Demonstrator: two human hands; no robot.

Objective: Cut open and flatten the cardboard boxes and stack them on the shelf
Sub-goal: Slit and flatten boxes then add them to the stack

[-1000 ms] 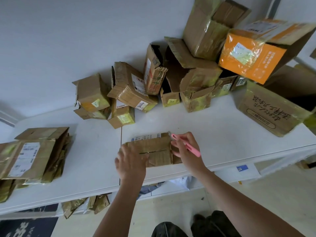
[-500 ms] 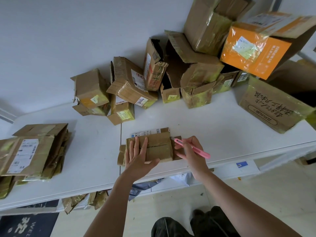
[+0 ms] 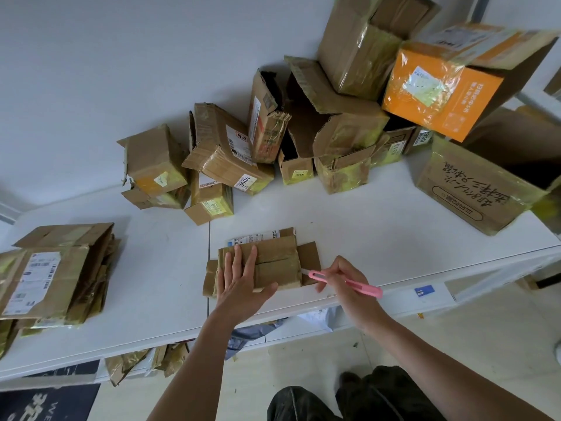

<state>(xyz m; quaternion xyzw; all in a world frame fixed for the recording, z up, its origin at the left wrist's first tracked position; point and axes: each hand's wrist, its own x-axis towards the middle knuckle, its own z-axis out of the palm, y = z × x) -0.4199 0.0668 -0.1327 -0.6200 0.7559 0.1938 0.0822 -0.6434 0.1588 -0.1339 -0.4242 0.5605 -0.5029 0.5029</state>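
White table carries a heap of unopened boxes at the back | flattened stack far left | small box at the front edge, left hand pressing it, fingers spread flat | right hand fingers pinching pink cutter, tip at box's right flap.

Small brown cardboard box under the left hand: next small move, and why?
Probably draw the pink utility knife leftward along the taped seam of the small brown cardboard box. The left hand presses flat on the box, pinning it to the white table, and the right hand holds the knife with its tip at the box's right end, where the seam looks uncut.
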